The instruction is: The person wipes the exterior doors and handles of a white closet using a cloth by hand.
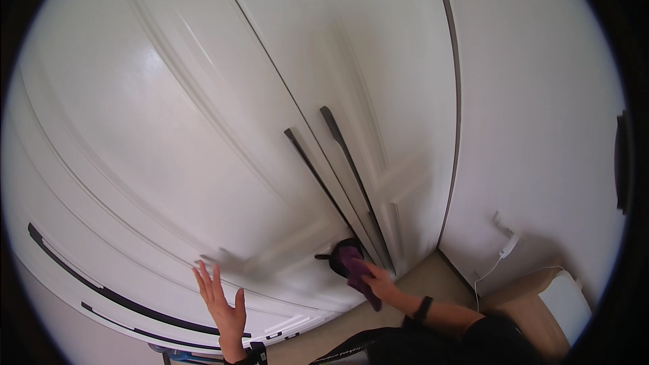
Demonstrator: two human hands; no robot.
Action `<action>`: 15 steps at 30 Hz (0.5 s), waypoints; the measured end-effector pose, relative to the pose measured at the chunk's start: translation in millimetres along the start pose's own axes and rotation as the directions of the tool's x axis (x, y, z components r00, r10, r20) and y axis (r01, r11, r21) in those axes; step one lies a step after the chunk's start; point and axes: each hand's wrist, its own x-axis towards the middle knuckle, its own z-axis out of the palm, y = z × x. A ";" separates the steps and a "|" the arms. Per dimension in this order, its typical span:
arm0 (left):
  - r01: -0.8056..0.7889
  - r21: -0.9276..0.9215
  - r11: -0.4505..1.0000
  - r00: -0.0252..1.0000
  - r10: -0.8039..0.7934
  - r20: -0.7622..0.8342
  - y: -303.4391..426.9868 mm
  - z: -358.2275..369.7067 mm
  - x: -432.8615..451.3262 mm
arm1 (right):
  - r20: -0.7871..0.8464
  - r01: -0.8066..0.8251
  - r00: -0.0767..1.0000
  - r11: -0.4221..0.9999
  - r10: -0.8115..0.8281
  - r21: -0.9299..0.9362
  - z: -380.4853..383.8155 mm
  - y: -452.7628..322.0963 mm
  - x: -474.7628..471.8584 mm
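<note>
A purple cloth [359, 274] is bunched in my right hand [381, 285]. Its upper end lies over a dark rounded item [340, 262] with a short tab on its left; I cannot tell what this item is. That item sits at the lower part of a long black handle [319, 180] on a white wardrobe door [203, 162]. Beside it, a second black handle [352, 167] runs down the neighbouring door. My left hand [223, 309] is raised with the fingers apart and holds nothing. It is in front of the wardrobe's left part; whether it touches the surface is unclear.
On the right wall [532, 111], a white plug adapter [509, 246] feeds a cable down towards a cardboard box [530, 309]. A white object [565, 304] is on the box. More black handles [127, 304] are at the lower left. The beige floor [426, 284] shows below the doors.
</note>
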 end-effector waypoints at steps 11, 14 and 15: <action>0.049 0.365 0.930 0.998 -0.055 0.007 -8.0 62.9 31.3 | -0.126 0.812 0.503 0.518 -0.855 -0.271 -30.1 -282.6 89.6; 0.042 0.388 0.921 0.998 -0.054 0.018 -19.7 69.1 31.8 | -0.063 0.710 0.466 0.415 -0.883 -0.569 -3.2 -291.4 122.8; 0.043 0.382 0.923 0.998 -0.056 0.023 -22.1 72.0 32.6 | -0.041 0.657 0.439 0.352 -0.898 -0.667 2.4 -273.4 136.0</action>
